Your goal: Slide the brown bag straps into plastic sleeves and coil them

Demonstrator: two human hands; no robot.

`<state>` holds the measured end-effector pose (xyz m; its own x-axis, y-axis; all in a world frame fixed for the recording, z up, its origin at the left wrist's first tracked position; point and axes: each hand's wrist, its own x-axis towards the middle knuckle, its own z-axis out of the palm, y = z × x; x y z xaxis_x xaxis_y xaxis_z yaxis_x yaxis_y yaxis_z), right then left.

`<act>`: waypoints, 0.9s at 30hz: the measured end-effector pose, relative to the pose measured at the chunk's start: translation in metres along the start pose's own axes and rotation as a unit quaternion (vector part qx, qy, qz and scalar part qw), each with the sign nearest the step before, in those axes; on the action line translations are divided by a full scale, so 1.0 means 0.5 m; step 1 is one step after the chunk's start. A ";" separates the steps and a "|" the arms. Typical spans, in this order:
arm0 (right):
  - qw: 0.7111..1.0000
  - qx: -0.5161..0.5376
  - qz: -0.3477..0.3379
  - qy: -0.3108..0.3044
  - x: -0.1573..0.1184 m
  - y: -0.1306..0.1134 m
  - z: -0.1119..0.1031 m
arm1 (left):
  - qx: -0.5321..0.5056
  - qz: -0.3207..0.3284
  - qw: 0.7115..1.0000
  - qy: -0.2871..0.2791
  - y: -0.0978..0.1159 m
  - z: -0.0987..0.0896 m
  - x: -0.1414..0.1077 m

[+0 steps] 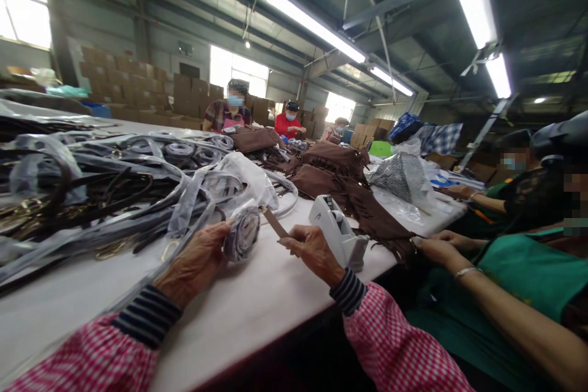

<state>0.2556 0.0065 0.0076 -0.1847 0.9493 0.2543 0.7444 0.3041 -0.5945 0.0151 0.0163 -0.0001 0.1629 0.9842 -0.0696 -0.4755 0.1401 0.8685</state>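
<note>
A coiled strap in clear plastic wrap [242, 234] stands on edge in my left hand [195, 263], fingers closed on its left side. Between the thumb and fingers of my right hand [315, 251] is a short flat brown strip [274, 223]. Its far end reaches up toward the coil's right edge; whether it touches the coil, I cannot tell. Just beyond my right hand sits a white tape dispenser [337, 229]. A heap of plastic-wrapped straps [138, 177] with metal hooks spreads over the table's left side, and a loose plastic sheet [248, 177] lies behind the coil.
Brown fringed bags [340, 177] are piled beyond the dispenser on the white table [275, 306]. At my right, a co-worker in a green apron [519, 275] handles one bag at the table edge. Other people work across the table, before stacked cartons [124, 82].
</note>
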 end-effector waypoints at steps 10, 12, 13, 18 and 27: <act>0.885 0.429 0.113 -0.142 -0.048 -0.032 0.018 | 0.065 0.020 0.995 -0.078 0.006 0.002 -0.011; 0.884 0.433 0.115 -0.134 -0.037 -0.033 0.022 | 0.088 0.018 0.992 -0.092 0.003 0.004 -0.012; 0.886 0.431 0.111 -0.131 -0.030 -0.033 0.025 | 0.099 0.016 0.990 -0.098 0.001 0.005 -0.014; 0.893 0.425 0.067 -0.130 -0.015 -0.040 0.039 | 0.141 0.013 0.984 -0.104 -0.006 0.016 -0.024; 0.968 0.209 -0.090 0.105 -0.065 0.026 0.040 | 0.131 0.023 0.986 -0.105 0.000 0.023 -0.035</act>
<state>0.2587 -0.0188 -0.0236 -0.1202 0.8544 0.5055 0.3788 0.5102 -0.7722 0.0223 -0.0022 0.0068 0.3349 0.9408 0.0521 -0.2520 0.0362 0.9670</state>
